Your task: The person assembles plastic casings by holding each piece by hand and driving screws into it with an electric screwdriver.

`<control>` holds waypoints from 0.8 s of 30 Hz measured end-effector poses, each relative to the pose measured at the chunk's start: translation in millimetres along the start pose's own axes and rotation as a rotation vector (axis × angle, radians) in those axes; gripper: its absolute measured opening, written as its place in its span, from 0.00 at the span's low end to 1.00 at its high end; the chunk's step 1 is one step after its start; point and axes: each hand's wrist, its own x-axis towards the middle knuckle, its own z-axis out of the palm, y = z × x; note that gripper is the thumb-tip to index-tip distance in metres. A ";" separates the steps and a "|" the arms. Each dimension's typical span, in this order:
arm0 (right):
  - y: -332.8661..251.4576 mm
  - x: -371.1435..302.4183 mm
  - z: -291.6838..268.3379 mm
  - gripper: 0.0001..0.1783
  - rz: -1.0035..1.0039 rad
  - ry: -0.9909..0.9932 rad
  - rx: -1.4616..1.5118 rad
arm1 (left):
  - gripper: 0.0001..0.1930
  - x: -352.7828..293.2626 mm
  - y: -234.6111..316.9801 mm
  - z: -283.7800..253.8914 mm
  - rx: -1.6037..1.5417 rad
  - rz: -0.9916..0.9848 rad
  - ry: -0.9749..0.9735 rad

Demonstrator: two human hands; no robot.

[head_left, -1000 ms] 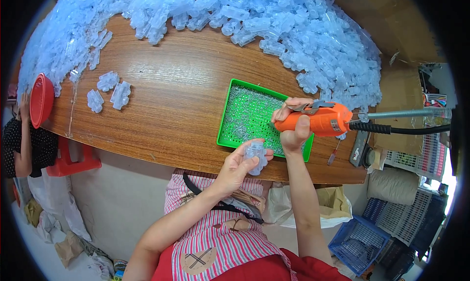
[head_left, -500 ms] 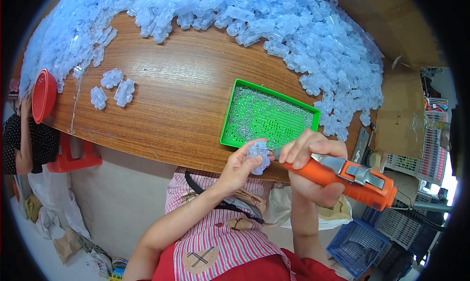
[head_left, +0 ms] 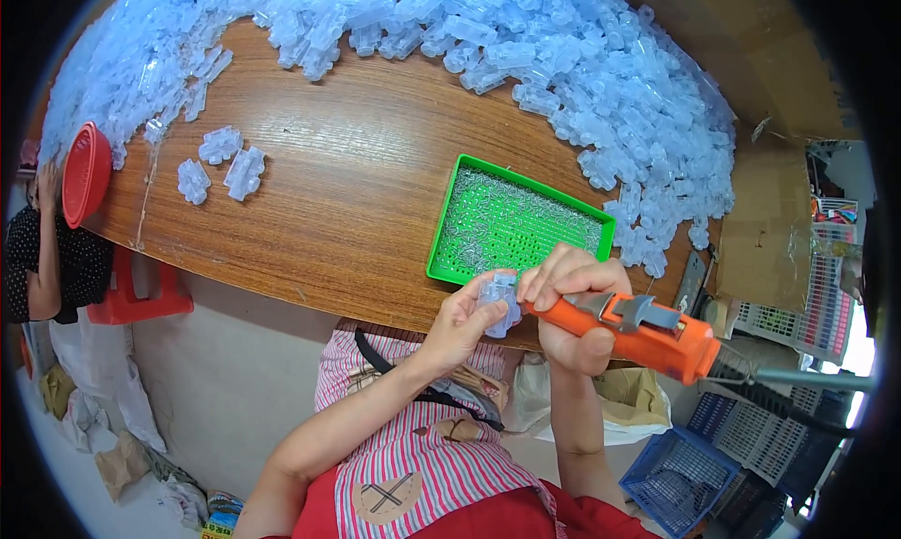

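The translucent pale-blue plastic part [head_left: 497, 300], a small lumpy moulded piece, sits pinched in the left hand [head_left: 460, 323] at the near edge of the wooden table [head_left: 338, 201], and the right hand [head_left: 572, 304] is wrapped tight round an orange powered screwdriver [head_left: 629, 328] whose tip meets the part, so the fastening step seems under way. The next move probably calls for keeping tool and part squarely aligned, with the green tray [head_left: 441, 248] of tiny glinting screws just beyond.

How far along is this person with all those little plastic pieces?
Done, it seems: three clear pieces lie set apart on the table. In hand: the left hand holds one clear piece against the orange power screwdriver in the right hand. Left: a huge heap.
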 end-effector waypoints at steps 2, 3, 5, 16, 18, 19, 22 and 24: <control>0.5 -0.4 2.5 0.33 0.009 0.005 -0.036 | 0.22 -0.6 2.0 0.3 0.012 0.001 0.020; 0.8 -0.6 3.3 0.33 0.008 0.000 -0.039 | 0.22 -0.4 1.6 -0.1 0.010 0.000 0.021; 1.7 -0.5 3.4 0.33 0.009 -0.005 -0.041 | 0.22 0.0 0.9 -0.7 0.003 0.011 0.017; -7.8 15.7 -10.5 0.37 0.084 0.005 0.174 | 0.20 0.9 8.4 2.7 0.012 -0.088 -0.007; -5.8 28.2 -22.4 0.36 0.004 0.002 0.265 | 0.20 -2.0 13.4 6.7 -0.038 -0.141 0.014; -1.4 32.7 -26.3 0.35 -0.002 0.010 0.273 | 0.20 -5.8 16.2 7.8 -0.016 -0.144 0.010; 29.2 32.4 -28.5 0.34 0.055 0.142 0.056 | 0.22 -12.6 25.0 9.2 0.025 -0.154 -0.013; 49.6 29.1 -29.9 0.34 0.038 0.117 0.021 | 0.22 -15.5 29.1 7.0 0.040 -0.158 -0.024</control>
